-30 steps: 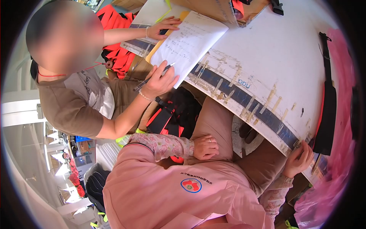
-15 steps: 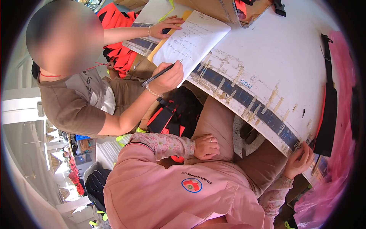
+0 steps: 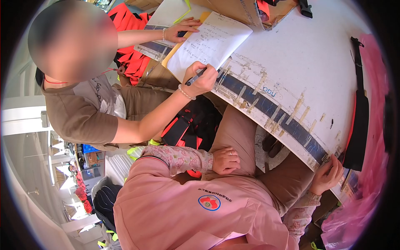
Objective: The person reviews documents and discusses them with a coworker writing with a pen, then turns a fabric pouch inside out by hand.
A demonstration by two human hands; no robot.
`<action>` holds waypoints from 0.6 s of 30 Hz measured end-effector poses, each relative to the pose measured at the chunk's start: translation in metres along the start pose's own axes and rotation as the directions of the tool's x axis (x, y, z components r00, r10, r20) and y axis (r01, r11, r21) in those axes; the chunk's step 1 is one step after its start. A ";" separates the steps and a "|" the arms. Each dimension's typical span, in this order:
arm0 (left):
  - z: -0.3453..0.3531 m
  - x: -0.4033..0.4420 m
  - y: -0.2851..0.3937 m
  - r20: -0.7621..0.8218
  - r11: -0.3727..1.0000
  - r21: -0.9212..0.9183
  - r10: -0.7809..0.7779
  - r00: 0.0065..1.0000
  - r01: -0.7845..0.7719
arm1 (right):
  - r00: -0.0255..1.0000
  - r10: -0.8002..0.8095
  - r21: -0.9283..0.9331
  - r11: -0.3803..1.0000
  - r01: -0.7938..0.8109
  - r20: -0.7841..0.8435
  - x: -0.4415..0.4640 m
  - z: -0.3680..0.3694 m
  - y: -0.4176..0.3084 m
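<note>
My left hand [image 3: 226,161], with a ring on one finger, rests on my brown-trousered thigh [image 3: 236,133]. Its fingers are folded together and no object shows in them. At the table's near right corner, my right hand [image 3: 328,175] lies against the edge with loosely bent fingers, slightly apart and holding nothing visible. The black strap with red edging [image 3: 357,129] is close beyond it. To the left, a co-worker [image 3: 83,108] holds a pen [image 3: 196,77] over a written paper sheet [image 3: 204,41] and steadies the sheet with the other hand.
The white table [image 3: 300,62] has a worn, taped edge. A cardboard box [image 3: 237,11] and a black buckle [image 3: 305,9] are at its far side. Pink plastic [image 3: 375,125] lies at the right. Red-orange straps [image 3: 129,62] are piled behind the co-worker's arm.
The co-worker's writing hand has moved right and slightly up, towards the sheet's near edge, with the pen. My hands have stayed in place.
</note>
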State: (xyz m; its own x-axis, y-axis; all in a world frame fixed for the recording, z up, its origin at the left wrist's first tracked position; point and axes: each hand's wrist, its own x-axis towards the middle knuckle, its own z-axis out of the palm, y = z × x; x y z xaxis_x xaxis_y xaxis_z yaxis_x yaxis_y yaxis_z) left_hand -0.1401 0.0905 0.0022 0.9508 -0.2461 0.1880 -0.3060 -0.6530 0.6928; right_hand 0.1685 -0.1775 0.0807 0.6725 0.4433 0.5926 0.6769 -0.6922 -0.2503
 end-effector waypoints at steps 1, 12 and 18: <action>0.000 0.000 0.000 0.002 1.000 0.005 -0.001 1.000 0.001 | 1.000 -0.002 0.001 1.000 0.002 0.001 0.000 0.000 0.001; 0.000 0.001 0.000 -0.003 1.000 -0.013 -0.006 1.000 0.006 | 1.000 0.001 0.007 1.000 -0.001 0.002 -0.001 0.000 0.001; 0.000 0.000 0.000 -0.006 1.000 0.002 -0.003 1.000 0.003 | 1.000 0.007 0.008 1.000 -0.007 0.001 0.000 0.000 0.000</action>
State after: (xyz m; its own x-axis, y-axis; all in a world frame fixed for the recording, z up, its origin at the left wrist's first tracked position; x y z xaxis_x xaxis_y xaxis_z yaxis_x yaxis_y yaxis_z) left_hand -0.1397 0.0903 0.0021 0.9521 -0.2395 0.1901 -0.3030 -0.6551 0.6921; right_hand 0.1682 -0.1775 0.0808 0.6778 0.4388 0.5900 0.6743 -0.6910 -0.2607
